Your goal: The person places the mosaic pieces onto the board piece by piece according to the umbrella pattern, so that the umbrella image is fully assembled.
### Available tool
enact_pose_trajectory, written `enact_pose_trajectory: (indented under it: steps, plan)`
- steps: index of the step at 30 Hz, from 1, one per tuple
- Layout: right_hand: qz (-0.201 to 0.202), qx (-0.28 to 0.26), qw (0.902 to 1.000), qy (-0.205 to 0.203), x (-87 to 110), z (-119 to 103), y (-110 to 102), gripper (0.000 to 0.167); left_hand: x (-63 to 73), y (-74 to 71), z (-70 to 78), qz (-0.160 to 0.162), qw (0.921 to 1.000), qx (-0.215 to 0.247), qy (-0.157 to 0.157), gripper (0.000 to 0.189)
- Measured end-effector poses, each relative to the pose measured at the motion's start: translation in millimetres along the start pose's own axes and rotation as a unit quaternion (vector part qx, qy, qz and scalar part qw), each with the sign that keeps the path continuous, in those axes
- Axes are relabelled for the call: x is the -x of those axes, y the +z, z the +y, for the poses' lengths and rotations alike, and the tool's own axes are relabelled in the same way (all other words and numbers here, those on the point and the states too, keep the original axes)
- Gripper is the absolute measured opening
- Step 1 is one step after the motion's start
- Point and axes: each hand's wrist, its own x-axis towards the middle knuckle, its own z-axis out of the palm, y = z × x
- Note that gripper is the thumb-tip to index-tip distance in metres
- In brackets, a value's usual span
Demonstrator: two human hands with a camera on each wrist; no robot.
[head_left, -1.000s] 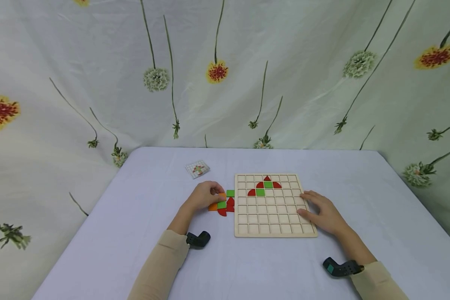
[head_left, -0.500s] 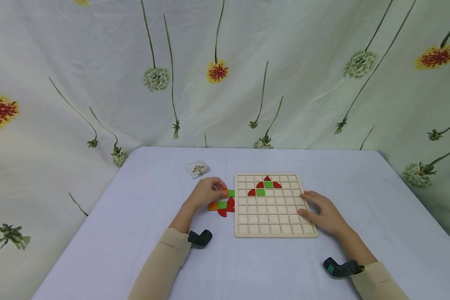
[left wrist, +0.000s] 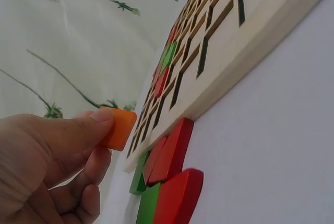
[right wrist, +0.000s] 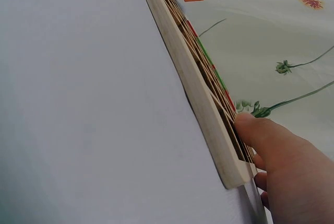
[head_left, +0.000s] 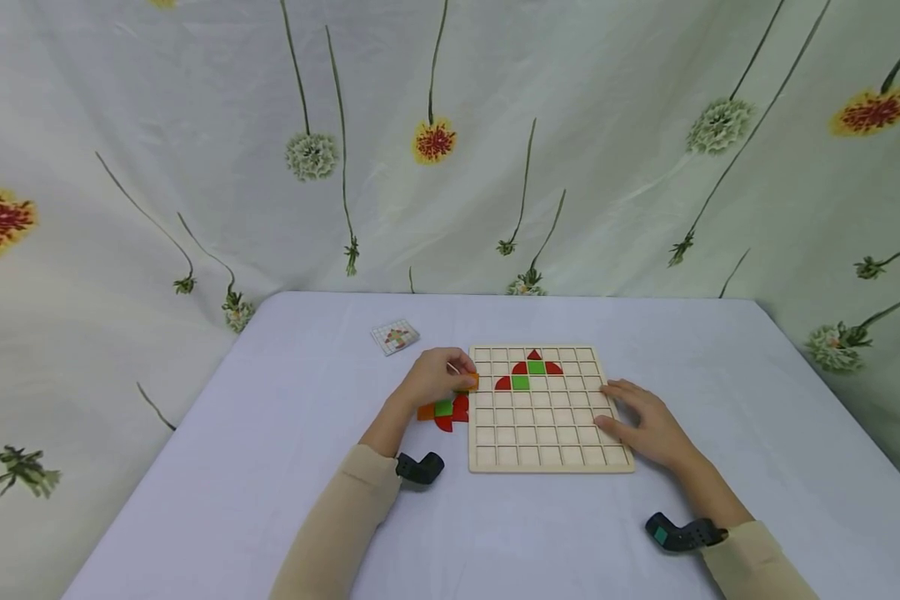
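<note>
My left hand [head_left: 433, 379] pinches an orange square tile [left wrist: 124, 130] between thumb and fingers, at the left edge of a wooden grid board [head_left: 551, 435]. In the left wrist view the tile is held up beside the board's rim. My right hand [head_left: 645, 422] rests at the board's right edge, thumb [right wrist: 253, 127] over the top. Red and green pieces, among them a green square [head_left: 521, 382] and a red triangle [head_left: 535, 355], lie in the board's upper cells. Loose red, green and orange tiles, including a red one [left wrist: 175, 153], lie left of the board, partly hidden by my left hand.
A small card [head_left: 395, 337] printed with a coloured grid pattern lies behind my left hand. A white cloth [head_left: 540, 533] covers the table, and a flower-print curtain [head_left: 607, 167] hangs behind it. Each wrist wears a black band [head_left: 686, 533].
My left hand has carried the orange tile from among the loose tiles, up and to the right, to the board's left edge. The right hand stays in place.
</note>
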Motion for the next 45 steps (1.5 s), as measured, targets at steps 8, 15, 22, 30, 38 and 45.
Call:
enact_pose_trajectory:
  steps: [8, 15, 22, 30, 38, 45]
  plan:
    - [0.001, 0.004, 1.0000, 0.002, 0.0, -0.5, -0.5, 0.058, -9.0, 9.3, 11.3, -0.013, 0.9998, -0.002, 0.012, 0.010]
    - [0.002, 0.001, 1.0000, -0.001, -0.1, 0.8, -0.4, 0.057, -15.8, 20.7, 20.4, -0.027, 0.9993, 0.008, 0.025, 0.012]
    - [0.001, 0.002, 1.0000, -0.003, -0.3, 1.3, -0.1, 0.057, -21.6, 32.1, 31.5, -0.033, 0.9987, 0.009, 0.037, 0.007]
    - [0.002, 0.000, 1.0000, -0.007, -0.8, 1.5, -0.1, 0.057, -26.0, 43.3, 39.9, -0.046, 0.9974, 0.009, 0.055, 0.007]
    - [0.001, 0.000, 0.9999, -0.011, -1.6, 2.1, 0.9, 0.056, -28.5, 50.7, 45.9, -0.044, 0.9969, 0.004, 0.065, 0.007]
    - [0.001, 0.002, 1.0000, -0.007, -0.7, 0.7, -0.2, 0.057, -33.9, 60.4, 52.7, -0.034, 0.9962, -0.005, 0.080, 0.007]
